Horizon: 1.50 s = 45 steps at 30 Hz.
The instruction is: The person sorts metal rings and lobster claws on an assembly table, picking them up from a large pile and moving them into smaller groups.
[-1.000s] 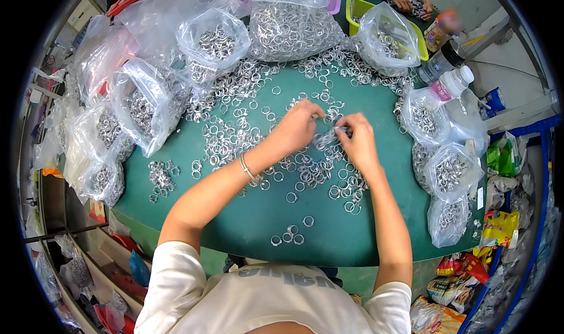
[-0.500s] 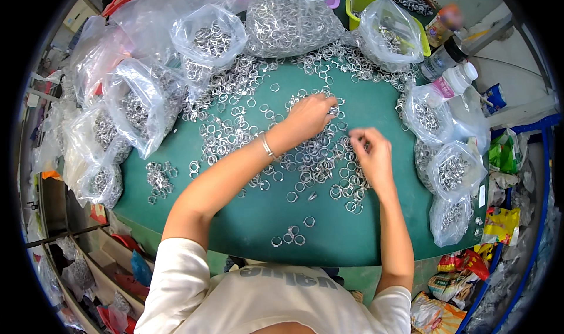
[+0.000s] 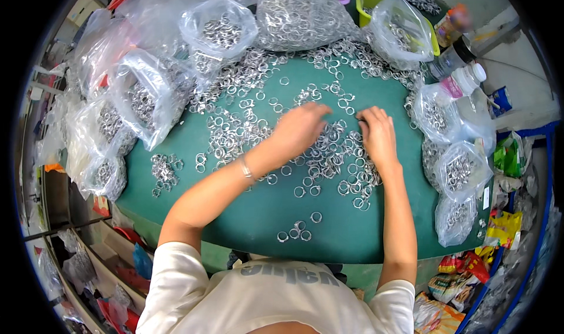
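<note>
While both palms face down, my left hand and right hand rest loosely curled on the heap of small metal rings mid-table, holding nothing I can see; clear ring-filled bags ring the green table, apparently for easy reach.

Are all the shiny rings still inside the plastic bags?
No, many metal rings lie loose on the green table, outside the plastic bags.

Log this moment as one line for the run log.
left hand: palm down on metal rings | right hand: palm down on rings | surface: green table | around: clear bags of rings
</note>
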{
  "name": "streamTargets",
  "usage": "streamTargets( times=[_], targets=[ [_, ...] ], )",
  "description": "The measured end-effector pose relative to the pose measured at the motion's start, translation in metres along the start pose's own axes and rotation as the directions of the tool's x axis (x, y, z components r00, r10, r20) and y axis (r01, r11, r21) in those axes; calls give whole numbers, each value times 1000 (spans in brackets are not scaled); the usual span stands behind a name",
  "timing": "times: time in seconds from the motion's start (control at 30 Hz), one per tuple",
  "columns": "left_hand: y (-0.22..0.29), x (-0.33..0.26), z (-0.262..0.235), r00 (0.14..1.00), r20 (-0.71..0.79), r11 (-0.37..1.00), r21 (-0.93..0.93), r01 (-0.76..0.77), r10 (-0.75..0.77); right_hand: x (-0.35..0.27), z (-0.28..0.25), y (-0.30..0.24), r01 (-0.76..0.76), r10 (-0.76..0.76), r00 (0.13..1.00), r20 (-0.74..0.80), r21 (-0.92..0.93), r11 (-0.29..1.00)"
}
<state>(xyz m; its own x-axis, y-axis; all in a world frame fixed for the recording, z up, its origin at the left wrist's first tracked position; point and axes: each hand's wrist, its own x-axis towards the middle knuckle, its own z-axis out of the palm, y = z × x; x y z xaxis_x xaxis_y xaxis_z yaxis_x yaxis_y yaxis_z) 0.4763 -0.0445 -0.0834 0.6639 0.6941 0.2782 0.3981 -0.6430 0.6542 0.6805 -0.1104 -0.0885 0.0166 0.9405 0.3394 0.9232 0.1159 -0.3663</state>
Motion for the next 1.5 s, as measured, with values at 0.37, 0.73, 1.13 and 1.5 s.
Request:
streamTargets(
  times=[0.37,0.73,1.13,1.5],
  targets=[
    [13,-68,-35,747,546,-230,-838,496,-378,-18,-19,-113,-136,124,990,63,626,768],
    [-61,-207,-163,793,-546,901,146,409,-272,-35,7,-164,-86,-103,958,266,615,784],
    [-63,-235,-148,857,-413,691,523,499,-307,-116,-40,-102,-301,340,927,157,-230,926],
    [-40,-206,-122,895,-351,727,533,432,-274,-143,-40,-38,-442,440,895,68,4,897]
  ],
)
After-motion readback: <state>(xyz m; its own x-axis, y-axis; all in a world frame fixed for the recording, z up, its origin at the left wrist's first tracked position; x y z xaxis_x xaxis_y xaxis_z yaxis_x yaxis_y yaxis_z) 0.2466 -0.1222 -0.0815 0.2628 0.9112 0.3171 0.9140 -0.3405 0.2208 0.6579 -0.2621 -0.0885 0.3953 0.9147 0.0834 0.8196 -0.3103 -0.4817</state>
